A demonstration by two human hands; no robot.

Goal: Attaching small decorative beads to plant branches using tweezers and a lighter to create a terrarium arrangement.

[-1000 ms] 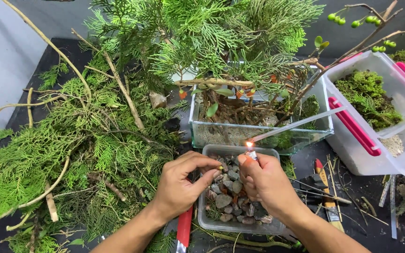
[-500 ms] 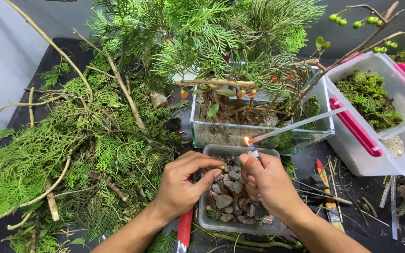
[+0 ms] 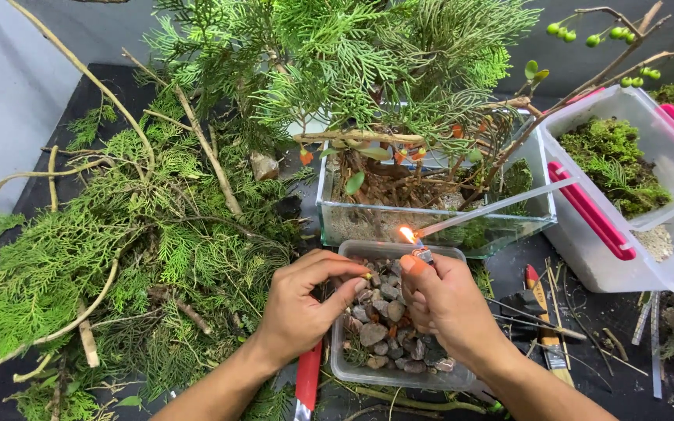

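My right hand (image 3: 445,302) grips a small lighter (image 3: 421,253) with a lit flame at its top. The flame touches the near end of a clear glue stick (image 3: 501,204) that slants up to the right. My left hand (image 3: 306,308) pinches a tiny yellowish piece (image 3: 367,277) between thumb and forefinger, just left of the lighter. Both hands hover over a clear plastic tub (image 3: 352,251) filled with grey and brown pebbles. Behind it stands a glass tank (image 3: 368,222) holding soil, twigs and a green conifer plant.
Cut conifer branches (image 3: 118,242) and bare sticks cover the left of the dark table. A clear box with pink clips (image 3: 587,206) holds moss at the right. A red-handled tool (image 3: 306,378) lies under my left wrist. A brush (image 3: 548,331) and thin sticks lie at the right.
The flame has shifted slightly left and up as the lighter moved a little. My left hand stays in its pinch.
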